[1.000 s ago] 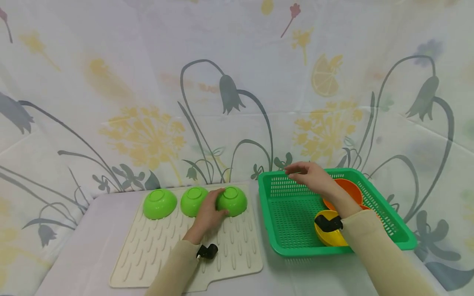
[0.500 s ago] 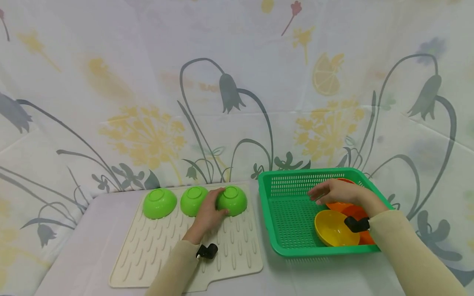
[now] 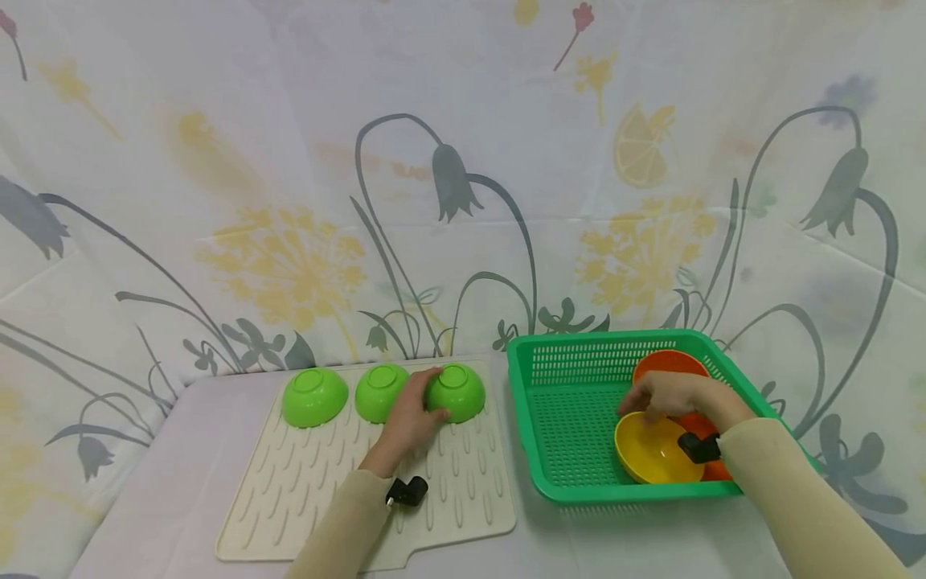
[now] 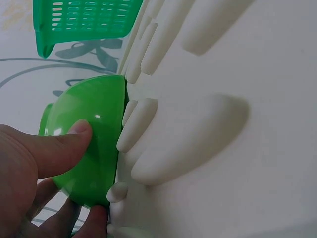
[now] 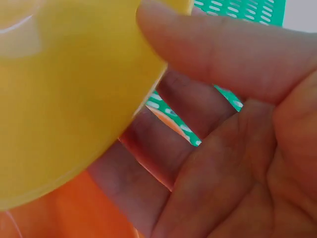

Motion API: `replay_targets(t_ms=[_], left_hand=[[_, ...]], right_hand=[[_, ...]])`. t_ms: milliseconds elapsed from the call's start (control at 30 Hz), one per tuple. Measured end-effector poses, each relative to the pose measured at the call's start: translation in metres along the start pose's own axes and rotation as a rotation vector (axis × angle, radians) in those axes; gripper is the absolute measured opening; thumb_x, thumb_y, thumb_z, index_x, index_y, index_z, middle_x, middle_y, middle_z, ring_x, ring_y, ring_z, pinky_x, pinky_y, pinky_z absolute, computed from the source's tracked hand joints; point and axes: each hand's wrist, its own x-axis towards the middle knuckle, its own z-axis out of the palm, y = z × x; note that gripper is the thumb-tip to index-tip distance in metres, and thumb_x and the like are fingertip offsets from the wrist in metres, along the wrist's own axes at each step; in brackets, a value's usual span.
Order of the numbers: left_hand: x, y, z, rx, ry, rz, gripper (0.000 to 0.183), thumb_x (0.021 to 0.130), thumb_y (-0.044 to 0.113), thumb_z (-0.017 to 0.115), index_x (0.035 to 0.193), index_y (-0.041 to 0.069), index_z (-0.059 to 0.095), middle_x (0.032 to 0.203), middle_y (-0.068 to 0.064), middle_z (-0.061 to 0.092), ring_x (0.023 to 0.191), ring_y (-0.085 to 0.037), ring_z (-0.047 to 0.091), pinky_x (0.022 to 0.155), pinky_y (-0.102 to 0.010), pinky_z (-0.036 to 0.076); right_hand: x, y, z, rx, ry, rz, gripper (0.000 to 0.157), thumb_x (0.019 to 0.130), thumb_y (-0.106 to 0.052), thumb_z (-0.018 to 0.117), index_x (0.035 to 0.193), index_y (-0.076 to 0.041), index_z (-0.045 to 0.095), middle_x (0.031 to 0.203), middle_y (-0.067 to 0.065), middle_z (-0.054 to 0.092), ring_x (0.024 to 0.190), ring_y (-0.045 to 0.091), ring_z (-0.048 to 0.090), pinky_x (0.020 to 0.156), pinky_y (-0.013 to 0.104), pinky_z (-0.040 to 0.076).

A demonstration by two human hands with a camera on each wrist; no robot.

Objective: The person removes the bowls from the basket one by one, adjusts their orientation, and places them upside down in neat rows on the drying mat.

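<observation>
At the right end of a row of upturned green bowls, my left hand (image 3: 411,420) holds the rightmost green bowl (image 3: 465,400). In the left wrist view the thumb (image 4: 69,146) lies on that bowl's side (image 4: 101,111), with the other fingers round its far side. My right hand (image 3: 683,392) reaches into the green basket (image 3: 600,492) and grips the rim of a yellow bowl (image 3: 654,457). Up close, the thumb (image 5: 213,49) is inside the yellow bowl (image 5: 64,109) and the fingers are behind its wall. Orange bowls (image 3: 670,362) sit behind and beside it, partly covered by my hand.
Two more green bowls, the middle one (image 3: 374,396) and the left one (image 3: 313,400), stand upside down along the back of a ridged cream drying mat (image 3: 289,490). The basket stands to the right of the mat. A floral cloth (image 3: 463,265) hangs behind everything.
My right hand has moved from above the basket's back left rim, right and down to the yellow bowl, and now grips its rim. The left hand has stayed on the green bowl.
</observation>
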Motion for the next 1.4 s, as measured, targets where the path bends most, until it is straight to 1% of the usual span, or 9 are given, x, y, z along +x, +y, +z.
replay_targets(t_ms=[167,300,400,600,767,867,1133,1267,1400], left_hand=[[0.001,-0.001,0.001,0.004,-0.001,0.002,0.069,0.083,0.008,0.08,0.144,0.007,0.048,0.142,-0.015,0.051,0.132,-0.036,0.046,0.108,-0.051,0.039],[0.001,-0.001,0.001,0.002,0.003,0.004,0.069,0.082,0.007,0.081,0.144,0.007,0.049,0.141,-0.015,0.051,0.132,-0.036,0.046,0.109,-0.051,0.039],[0.0,-0.001,0.001,0.0,0.004,0.002,0.07,0.082,0.006,0.081,0.144,0.008,0.049,0.142,-0.015,0.051,0.132,-0.036,0.046,0.109,-0.051,0.039],[-0.001,0.0,0.002,-0.007,0.001,-0.007,0.069,0.083,0.006,0.08,0.144,0.008,0.048,0.143,-0.016,0.05,0.133,-0.037,0.046,0.109,-0.052,0.038],[-0.001,0.001,0.001,-0.004,0.0,-0.009,0.069,0.083,0.006,0.08,0.145,0.008,0.048,0.143,-0.015,0.05,0.133,-0.037,0.045,0.109,-0.051,0.038],[0.0,0.001,0.001,0.0,-0.002,-0.01,0.07,0.083,0.006,0.08,0.145,0.007,0.047,0.143,-0.016,0.05,0.133,-0.036,0.045,0.11,-0.051,0.037],[-0.002,0.001,0.001,-0.012,-0.003,-0.024,0.069,0.083,0.005,0.079,0.145,0.007,0.047,0.143,-0.016,0.049,0.133,-0.037,0.045,0.109,-0.052,0.038],[-0.002,0.002,0.0,-0.018,-0.002,-0.03,0.07,0.083,0.005,0.08,0.145,0.007,0.048,0.145,-0.017,0.048,0.134,-0.038,0.044,0.109,-0.053,0.037],[-0.001,0.002,0.0,-0.021,0.001,-0.035,0.068,0.084,0.006,0.079,0.144,0.006,0.048,0.145,-0.017,0.049,0.134,-0.038,0.044,0.109,-0.053,0.037]], right_hand=[[-0.001,0.004,0.001,-0.032,0.036,-0.02,0.028,0.087,0.01,0.067,0.112,-0.001,0.073,0.109,0.008,0.071,0.101,0.029,0.065,0.087,0.043,0.056],[-0.001,0.005,0.001,0.02,0.062,-0.007,0.027,0.086,0.01,0.067,0.11,-0.002,0.074,0.105,0.007,0.072,0.098,0.027,0.066,0.084,0.041,0.057],[-0.001,0.005,0.001,0.083,0.077,0.034,0.028,0.087,0.01,0.067,0.111,-0.003,0.074,0.105,0.008,0.072,0.097,0.027,0.065,0.08,0.043,0.059],[-0.004,0.003,-0.001,0.142,0.081,0.064,0.029,0.088,0.009,0.067,0.115,0.001,0.072,0.107,0.011,0.071,0.098,0.029,0.066,0.074,0.044,0.06],[-0.006,0.001,-0.004,0.182,0.084,0.025,0.031,0.089,0.004,0.067,0.121,0.004,0.068,0.113,0.017,0.07,0.102,0.033,0.066,0.073,0.043,0.06],[-0.008,-0.001,-0.006,0.226,0.102,0.0,0.034,0.091,0.001,0.067,0.125,0.005,0.065,0.117,0.019,0.068,0.102,0.032,0.066,0.074,0.042,0.06],[-0.007,-0.011,-0.01,0.388,0.163,-0.027,0.044,0.096,-0.004,0.063,0.137,0.009,0.053,0.121,0.021,0.066,0.091,0.03,0.071,0.075,0.043,0.06],[-0.008,-0.023,-0.011,0.453,0.181,-0.073,0.049,0.098,-0.008,0.063,0.14,0.01,0.048,0.12,0.02,0.066,0.093,0.032,0.071,0.077,0.043,0.06],[-0.013,-0.04,-0.01,0.496,0.21,-0.101,0.052,0.099,-0.012,0.062,0.143,0.01,0.045,0.125,0.023,0.064,0.095,0.033,0.07,0.078,0.043,0.06]])
